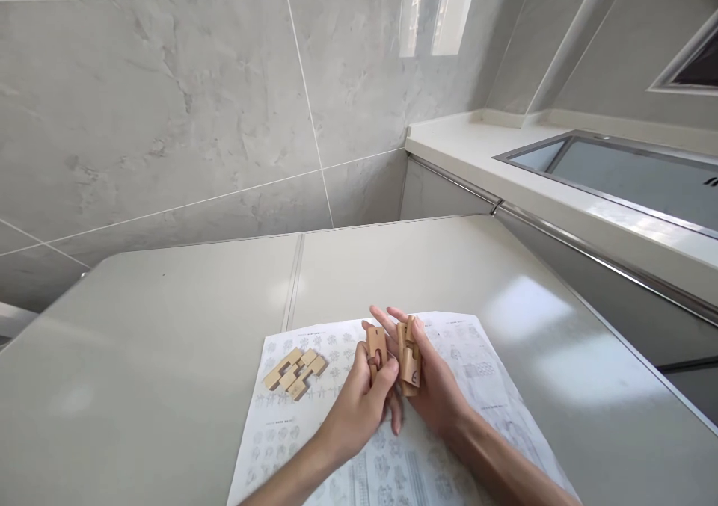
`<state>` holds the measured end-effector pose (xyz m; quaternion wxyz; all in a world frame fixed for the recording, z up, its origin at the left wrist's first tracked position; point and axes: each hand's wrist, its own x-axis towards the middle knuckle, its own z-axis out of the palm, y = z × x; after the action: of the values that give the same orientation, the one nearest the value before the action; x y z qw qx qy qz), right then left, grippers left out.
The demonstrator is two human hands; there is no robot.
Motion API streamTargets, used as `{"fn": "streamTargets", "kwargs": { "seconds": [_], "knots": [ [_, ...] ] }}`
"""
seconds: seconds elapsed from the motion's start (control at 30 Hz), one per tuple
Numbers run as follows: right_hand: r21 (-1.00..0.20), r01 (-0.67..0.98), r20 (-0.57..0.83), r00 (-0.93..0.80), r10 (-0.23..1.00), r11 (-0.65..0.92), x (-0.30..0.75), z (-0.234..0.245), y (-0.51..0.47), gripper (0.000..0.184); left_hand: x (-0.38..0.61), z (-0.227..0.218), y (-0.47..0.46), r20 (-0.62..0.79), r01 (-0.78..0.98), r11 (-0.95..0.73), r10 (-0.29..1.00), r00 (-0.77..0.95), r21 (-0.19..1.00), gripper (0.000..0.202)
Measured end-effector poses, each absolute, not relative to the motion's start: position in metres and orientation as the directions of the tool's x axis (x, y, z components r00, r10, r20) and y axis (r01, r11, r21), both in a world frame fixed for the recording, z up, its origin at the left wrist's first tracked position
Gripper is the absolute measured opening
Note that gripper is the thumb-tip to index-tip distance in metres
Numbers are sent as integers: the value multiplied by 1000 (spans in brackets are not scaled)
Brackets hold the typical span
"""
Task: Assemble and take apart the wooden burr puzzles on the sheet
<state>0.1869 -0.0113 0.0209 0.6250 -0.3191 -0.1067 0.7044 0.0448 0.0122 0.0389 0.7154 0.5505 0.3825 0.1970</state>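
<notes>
My left hand [367,386] is closed on a notched wooden puzzle piece [377,339], its thumb pressed against the lower end. A dark mark shows near the top of that piece. Close beside it, my right hand [434,375] grips several interlocked wooden puzzle pieces [411,368], one of them bearing a curved dark mark. The two hands meet above a printed sheet [280,446], and some fingers are hidden behind the wood. Several loose notched wooden pieces [295,371] lie together on the sheet, left of my hands.
The sheet, covered in small line drawings, lies on a pale folding table [168,356] with a seam across it. A grey tiled wall [213,102] stands behind. To the right is a white counter [454,143] with a metal-rimmed sink [617,173].
</notes>
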Motion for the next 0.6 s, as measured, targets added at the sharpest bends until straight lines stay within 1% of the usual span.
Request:
{"fn": "streamTargets", "kwargs": {
  "seconds": [0.17, 0.27, 0.33, 0.47, 0.53, 0.6],
  "knots": [
    [-587, -793, -314, 38, 949, -163, 186, 22, -13, 53, 44, 37, 10, -290, 146, 257, 718, 633, 955, 44],
    [-608, -771, -341, 38, 939, -189, 186, 23, -13, 52, 43, 35, 12, -291, 125, 280, 695, 658, 952, 50],
    [-598, -772, -362, 21, 932, -215, 187, 22, -12, 51, 42, 34, 14, -283, 85, 305, 693, 663, 948, 54],
    [-554, -807, -357, 6, 934, -206, 191, 18, -7, 46, 42, 33, 16, -256, 21, 317, 724, 641, 948, 50],
    [-557, -814, -346, 48, 937, -164, 194, 17, -4, 44, 42, 33, 17, -249, 2, 315, 747, 617, 949, 47],
    [-589, -800, -338, 113, 934, -116, 195, 17, -3, 43, 42, 33, 19, -241, -14, 304, 783, 573, 953, 43]
  ]
}}
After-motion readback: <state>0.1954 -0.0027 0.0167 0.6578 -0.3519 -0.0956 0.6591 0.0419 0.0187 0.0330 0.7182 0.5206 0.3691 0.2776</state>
